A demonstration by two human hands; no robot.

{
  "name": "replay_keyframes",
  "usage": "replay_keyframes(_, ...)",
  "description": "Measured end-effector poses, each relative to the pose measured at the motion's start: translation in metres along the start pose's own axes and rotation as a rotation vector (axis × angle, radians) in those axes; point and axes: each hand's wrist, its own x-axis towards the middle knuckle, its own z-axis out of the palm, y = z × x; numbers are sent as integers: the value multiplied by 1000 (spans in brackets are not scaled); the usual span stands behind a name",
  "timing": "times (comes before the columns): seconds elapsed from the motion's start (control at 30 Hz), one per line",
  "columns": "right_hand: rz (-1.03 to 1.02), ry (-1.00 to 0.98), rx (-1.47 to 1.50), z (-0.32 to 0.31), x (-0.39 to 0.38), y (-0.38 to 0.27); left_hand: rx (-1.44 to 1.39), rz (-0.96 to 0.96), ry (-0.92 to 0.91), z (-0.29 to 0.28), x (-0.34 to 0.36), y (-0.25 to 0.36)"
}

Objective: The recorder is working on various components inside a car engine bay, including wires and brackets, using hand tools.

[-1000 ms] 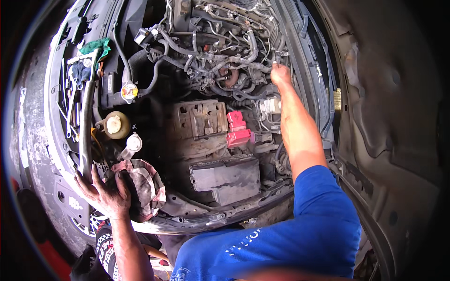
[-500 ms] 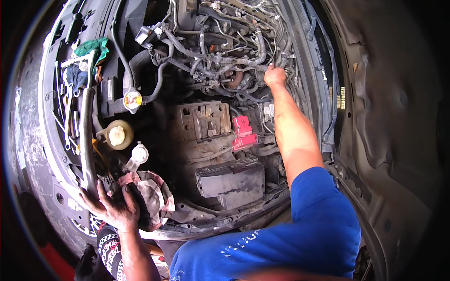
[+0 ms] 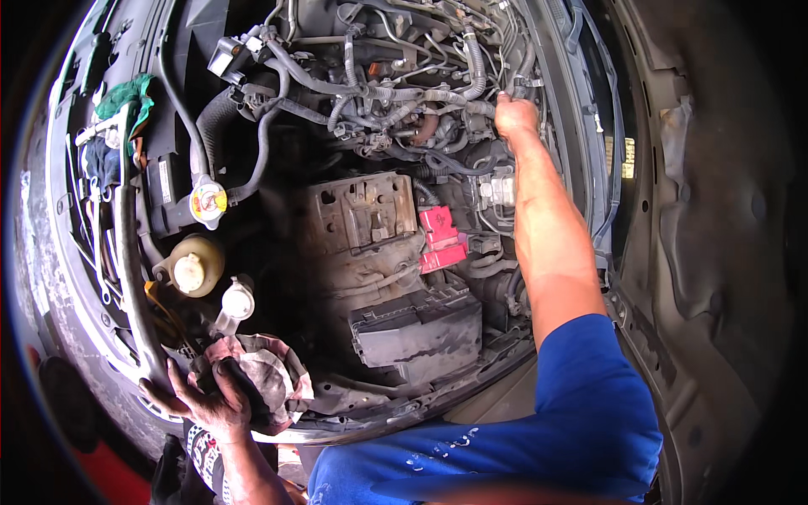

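Note:
My right hand [image 3: 518, 116] reaches deep into the engine bay, fingers curled among the hoses and pipes [image 3: 475, 71] at the upper right; what it grips is hidden. My left hand [image 3: 206, 396] lies with fingers apart on the front edge at the lower left, beside the lower end of a long grey bar [image 3: 133, 269] and against a dirty pink-and-white cloth [image 3: 278, 379]. Above that cloth stand a small white capped filler neck [image 3: 237, 299] and a yellowish capped reservoir [image 3: 195, 269].
Wrenches [image 3: 99, 244] and a green cloth [image 3: 124, 97] lie along the car's front. A bare battery tray [image 3: 362, 210], red plastic covers [image 3: 442, 236] and a black fuse box [image 3: 412, 332] occupy the middle. The raised hood's dark underside [image 3: 707, 252] fills the right.
The view has shifted a little, with the front-side parts sitting further left and lower. My right hand remains among the hoses, slightly higher in the picture; my left hand remains at the front edge.

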Motion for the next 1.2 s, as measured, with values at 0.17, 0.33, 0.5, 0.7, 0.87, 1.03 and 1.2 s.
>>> replay_keyframes(0.17,35,51,-52,25,5,-6,88,20,-18,-1,1,1)
replay_keyframes(0.33,116,-51,-2,26,24,1,132,-6,-62,-4,1,5)
replay_keyframes(0.5,108,9,-82,32,23,-6,42,26,-37,-6,6,1)
replay_keyframes(0.7,200,-252,277,20,29,16,162,-1,9,-10,5,4)
replay_keyframes(0.87,-266,-283,-184,0,57,42,204,20,57,-14,11,6)
replay_keyframes(1.03,-356,-313,-311,-12,58,37,195,-5,25,-19,11,10)
replay_keyframes(1.2,-364,-291,-199,-22,44,32,214,-2,55,-19,11,10)
